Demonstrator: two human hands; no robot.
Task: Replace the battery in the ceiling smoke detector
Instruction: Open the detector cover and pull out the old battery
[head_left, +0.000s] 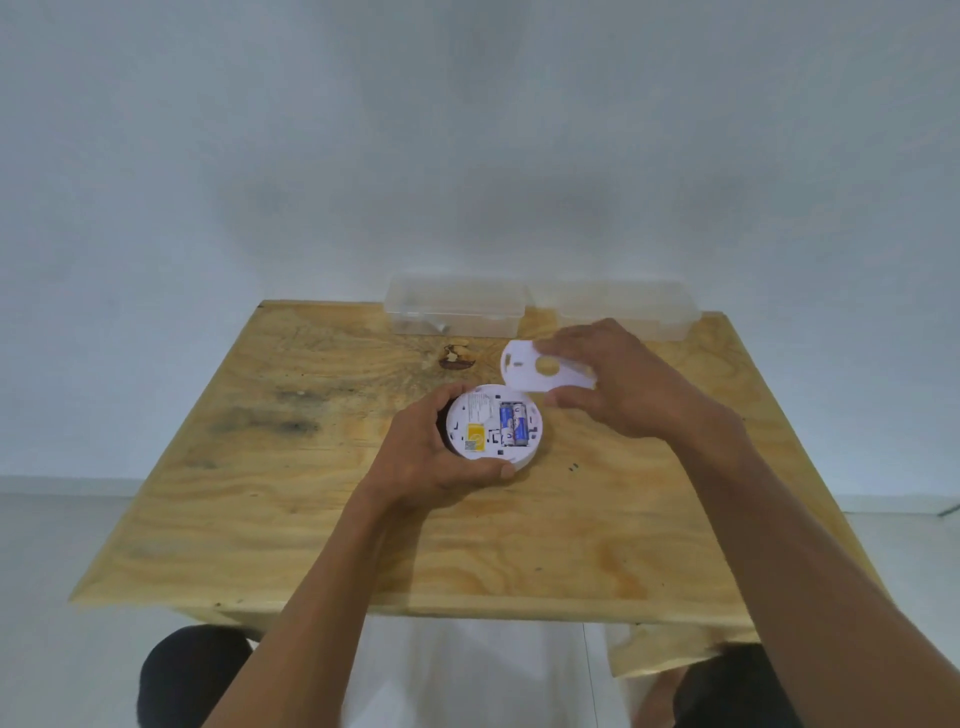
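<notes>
A round white smoke detector (483, 415) lies back side up on the wooden table (311, 519), gripped around its left rim by my left hand (431, 457). Two blue batteries (513, 423) sit side by side in its open compartment, next to a yellow label (476, 435). My right hand (618, 384) holds the white round mounting plate (535, 369) just above and to the right of the detector; the plate has a round hole in it and is tilted.
Two clear plastic boxes (454, 306) (623, 306) stand side by side at the table's far edge against the white wall. A dark knot (456, 357) marks the wood behind the detector. My knees show below the table's front edge.
</notes>
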